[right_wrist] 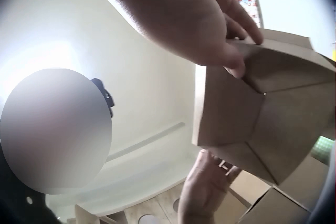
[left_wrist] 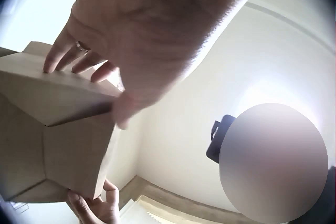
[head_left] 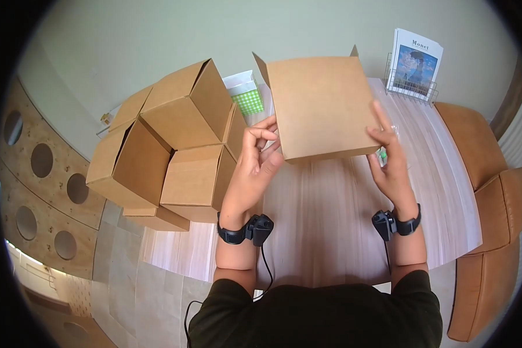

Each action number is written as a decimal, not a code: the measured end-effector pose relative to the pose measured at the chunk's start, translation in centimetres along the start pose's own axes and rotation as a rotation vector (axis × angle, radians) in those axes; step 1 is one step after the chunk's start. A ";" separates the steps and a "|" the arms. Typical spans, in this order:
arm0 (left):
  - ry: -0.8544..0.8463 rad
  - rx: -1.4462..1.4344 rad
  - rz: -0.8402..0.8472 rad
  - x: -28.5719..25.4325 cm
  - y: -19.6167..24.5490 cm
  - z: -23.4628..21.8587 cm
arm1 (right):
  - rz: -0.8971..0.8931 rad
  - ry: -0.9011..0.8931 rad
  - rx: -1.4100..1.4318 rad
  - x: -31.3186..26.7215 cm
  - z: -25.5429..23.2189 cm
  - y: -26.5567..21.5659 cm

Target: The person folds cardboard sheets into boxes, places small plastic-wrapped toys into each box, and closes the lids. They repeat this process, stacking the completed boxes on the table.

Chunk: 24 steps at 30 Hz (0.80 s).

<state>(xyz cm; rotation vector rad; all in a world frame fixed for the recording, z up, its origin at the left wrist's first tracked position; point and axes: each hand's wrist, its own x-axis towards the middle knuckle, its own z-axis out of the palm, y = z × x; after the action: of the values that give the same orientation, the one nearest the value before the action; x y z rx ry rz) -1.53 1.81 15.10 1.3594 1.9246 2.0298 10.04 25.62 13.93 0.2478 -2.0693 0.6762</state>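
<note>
A brown cardboard box (head_left: pixel 322 104) is held up over the table between both hands, a broad plain face toward the head camera. Two flaps stand out at its far end. My left hand (head_left: pixel 256 159) holds it at the left side, bent fingertips on the outer wall and the thumb by the near corner. My right hand (head_left: pixel 391 159) grips the right edge. In the right wrist view the thumb (right_wrist: pixel 237 69) of that hand lies over the rim and its fingers press the outside. Fold lines inside the box (right_wrist: pixel 299 124) show from below.
Several cardboard boxes (head_left: pixel 182 98) are stacked at the left of the wooden table (head_left: pixel 313 226). Behind them stands a green checked bag (head_left: pixel 248 100). A wire rack (head_left: pixel 412 90) with a Monet print (head_left: pixel 416 61) is at the back right, a brown leather sofa (head_left: pixel 475 145) beyond.
</note>
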 end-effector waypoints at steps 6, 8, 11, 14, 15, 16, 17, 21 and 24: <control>0.150 0.317 -0.233 1.8 -4.0 -0.5 | -0.096 -0.378 0.164 -1.5 3.5 3.8; 0.110 0.442 -0.376 2.0 -4.3 -1.0 | -0.079 -0.437 0.194 -1.6 3.6 3.9; 0.011 0.531 -0.377 2.0 -5.0 -1.9 | 0.001 -0.481 0.252 -1.3 3.2 3.5; 0.008 0.549 -0.430 1.9 -4.4 -1.8 | 0.059 -0.646 0.209 -1.0 1.9 3.2; -0.010 0.536 -0.446 1.9 -4.0 -1.5 | 0.074 -0.707 0.194 -1.1 1.7 3.2; -0.030 0.522 -0.462 1.8 -3.4 -1.1 | 0.092 -0.768 0.178 -1.4 1.4 3.3; -0.051 0.507 -0.479 1.7 -3.0 -0.6 | 0.127 -0.808 0.197 -1.5 1.2 3.3; -0.035 0.566 -0.430 1.4 -2.5 -0.5 | 0.279 -0.941 0.234 -2.3 0.7 4.1; 0.058 0.652 -0.422 1.2 -2.1 -0.5 | 0.375 -0.924 0.136 -3.4 0.6 7.2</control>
<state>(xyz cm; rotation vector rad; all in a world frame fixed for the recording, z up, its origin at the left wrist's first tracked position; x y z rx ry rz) -3.66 2.62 14.14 0.8318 2.7469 1.3137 8.48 30.96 8.20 0.2823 -3.0001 1.0635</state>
